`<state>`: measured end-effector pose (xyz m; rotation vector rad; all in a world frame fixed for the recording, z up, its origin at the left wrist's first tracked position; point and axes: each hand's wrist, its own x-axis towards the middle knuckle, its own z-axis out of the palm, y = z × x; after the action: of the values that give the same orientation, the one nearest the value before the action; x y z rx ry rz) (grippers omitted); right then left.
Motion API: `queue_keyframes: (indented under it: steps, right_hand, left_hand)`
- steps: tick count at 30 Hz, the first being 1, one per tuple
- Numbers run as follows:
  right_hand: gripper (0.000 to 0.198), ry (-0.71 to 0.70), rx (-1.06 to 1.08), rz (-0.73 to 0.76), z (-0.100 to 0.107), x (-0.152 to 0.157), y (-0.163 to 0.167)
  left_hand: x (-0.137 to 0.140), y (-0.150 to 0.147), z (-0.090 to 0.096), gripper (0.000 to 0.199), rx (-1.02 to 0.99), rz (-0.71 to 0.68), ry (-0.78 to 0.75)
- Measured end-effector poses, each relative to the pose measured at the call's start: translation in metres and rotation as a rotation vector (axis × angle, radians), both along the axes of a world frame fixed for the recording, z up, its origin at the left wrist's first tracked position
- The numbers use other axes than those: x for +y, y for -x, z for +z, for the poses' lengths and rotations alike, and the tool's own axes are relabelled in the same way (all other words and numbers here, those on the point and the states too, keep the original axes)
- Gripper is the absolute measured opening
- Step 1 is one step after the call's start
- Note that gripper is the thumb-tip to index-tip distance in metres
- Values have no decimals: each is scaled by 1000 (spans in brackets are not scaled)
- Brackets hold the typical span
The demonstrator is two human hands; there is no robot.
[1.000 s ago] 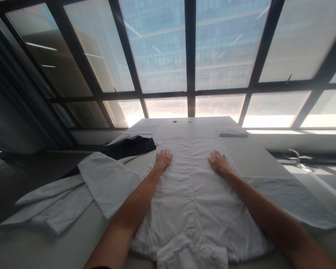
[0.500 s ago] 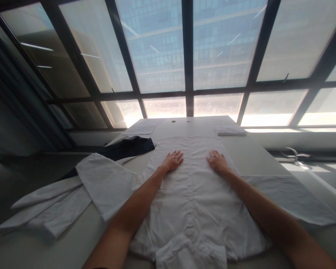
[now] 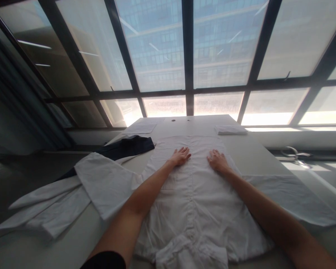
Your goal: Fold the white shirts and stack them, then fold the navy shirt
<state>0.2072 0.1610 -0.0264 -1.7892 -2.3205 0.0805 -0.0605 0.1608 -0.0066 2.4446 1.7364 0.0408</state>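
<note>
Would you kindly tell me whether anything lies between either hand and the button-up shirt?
Nothing visible does: the left hand and right hand rest palm-down on the white button-up shirt; the dark garment lies to its left.

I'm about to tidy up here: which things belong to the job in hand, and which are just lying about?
In use:
white shirt, spread out
left hand and right hand, both on the shirt
table, underneath

Apparently just lying about:
dark cloth, left
folded white cloth, far right
pale sheet, far left
</note>
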Motion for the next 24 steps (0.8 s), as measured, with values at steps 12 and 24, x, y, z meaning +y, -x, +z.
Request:
queue_keyframes:
  steps: [12,24]
  right_hand:
    - [59,39,21,-8,0,-2,2]
    - [57,31,63,-14,4,-5,4]
  left_hand:
    - [77,30,7,62,39,261,30]
    - [86,7,0,69,55,113,28]
